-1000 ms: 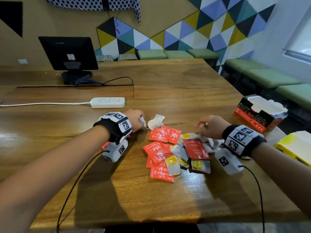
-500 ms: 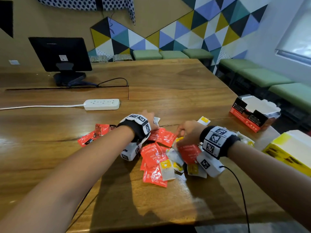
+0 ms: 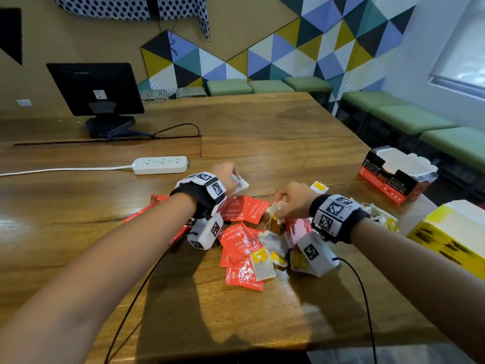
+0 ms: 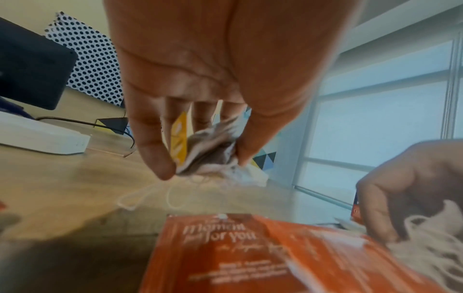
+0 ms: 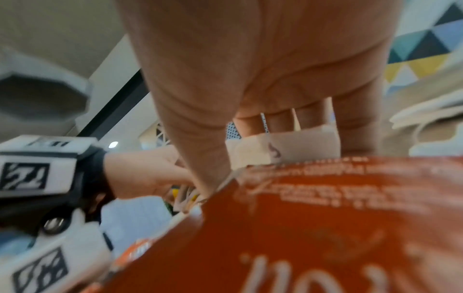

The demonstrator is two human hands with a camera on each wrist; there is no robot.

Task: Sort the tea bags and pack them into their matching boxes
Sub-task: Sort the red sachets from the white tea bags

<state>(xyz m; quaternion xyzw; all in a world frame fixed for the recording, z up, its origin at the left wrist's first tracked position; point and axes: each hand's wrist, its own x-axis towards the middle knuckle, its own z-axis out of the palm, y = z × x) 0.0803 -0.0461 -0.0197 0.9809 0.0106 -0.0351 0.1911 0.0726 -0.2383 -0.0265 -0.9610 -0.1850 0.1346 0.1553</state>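
A heap of red sachets point(image 3: 240, 241) and white tea bags with yellow tags point(image 3: 261, 264) lies mid-table. My left hand point(image 3: 227, 177) pinches a crumpled white tea bag point(image 4: 213, 156) between thumb and fingers at the heap's far left. My right hand point(image 3: 290, 200) grips another white tea bag point(image 5: 283, 146) over the red sachets point(image 5: 313, 228), with strings hanging below it. A red-and-black box point(image 3: 393, 177) stands open at the right. A yellow box point(image 3: 451, 237) sits at the near right.
A white power strip point(image 3: 160, 165) with its cord lies beyond the hands. A black monitor point(image 3: 95, 91) stands at the far left. More red sachets point(image 3: 157, 199) lie under my left forearm. Loose white bags point(image 3: 383, 219) lie behind my right wrist. Green benches line the wall.
Both hands have drawn closer together over the heap. My right hand has moved left and lifted a white tea bag with its string. The left hand keeps its pinched bag.
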